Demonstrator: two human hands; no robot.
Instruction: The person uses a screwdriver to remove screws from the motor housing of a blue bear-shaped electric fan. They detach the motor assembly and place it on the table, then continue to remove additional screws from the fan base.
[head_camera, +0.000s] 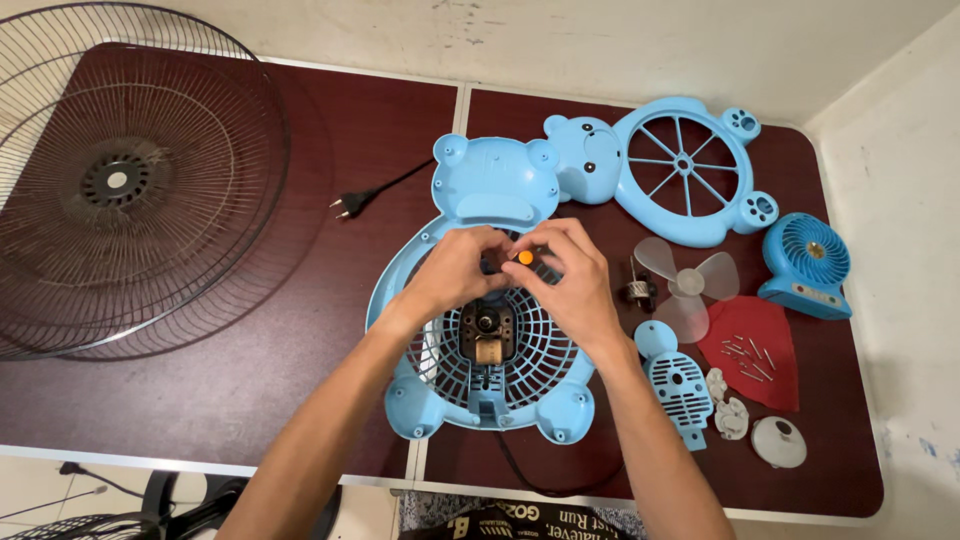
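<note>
In the head view, I have both hands over the blue bear-shaped fan housing at the table's centre: my left hand has its fingers curled together on the part just above the motor, and my right hand pinches a small orange-tipped piece. The blue front grille lies at two o'clock from the housing, the clear fan blade at three o'clock, and the big wire guard at ten o'clock.

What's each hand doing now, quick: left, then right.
Left hand: fingers curled on the blue fan housing; what they grip cannot be told.
Right hand: fingers pinch an orange-tipped tool.
</note>
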